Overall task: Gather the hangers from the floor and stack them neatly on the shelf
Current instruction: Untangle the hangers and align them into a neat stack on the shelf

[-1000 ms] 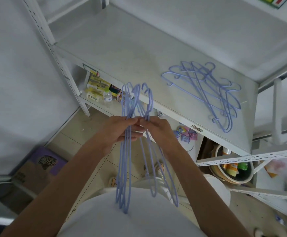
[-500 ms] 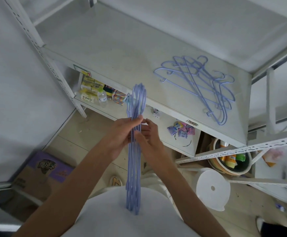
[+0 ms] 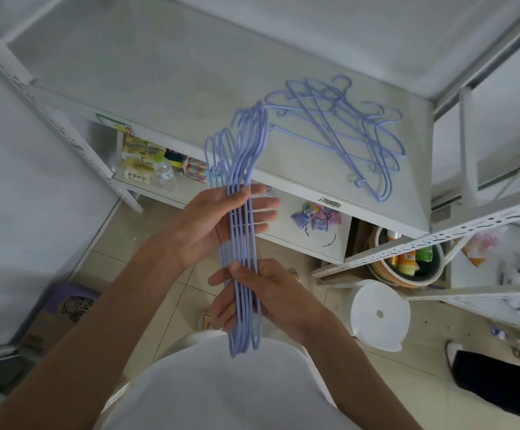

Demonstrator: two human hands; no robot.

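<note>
A bundle of several lilac wire hangers (image 3: 242, 243) stands nearly upright in front of my chest, hooks up and pressed flat together. My left hand (image 3: 206, 225) holds its upper part, thumb across the front and straight fingers behind. My right hand (image 3: 268, 299) grips the lower part, with fingers and thumb wrapped round the wires. The hooks reach over the front edge of the white shelf (image 3: 175, 82). On that shelf, to the right, lies a loose pile of several more lilac hangers (image 3: 342, 131), fanned and overlapping.
The lower shelf (image 3: 289, 243) carries a water bottle (image 3: 164, 172), yellow packs and candy packets (image 3: 317, 217). A white round stool (image 3: 379, 315) and a basin of bottles (image 3: 407, 265) stand on the floor at right, under a second rack (image 3: 438, 243). A purple box (image 3: 66, 308) lies at left.
The spread hangers have been squeezed into one flat bundle and tilted toward the shelf. My right hand has slid down to the lower part, and my left has moved higher.
</note>
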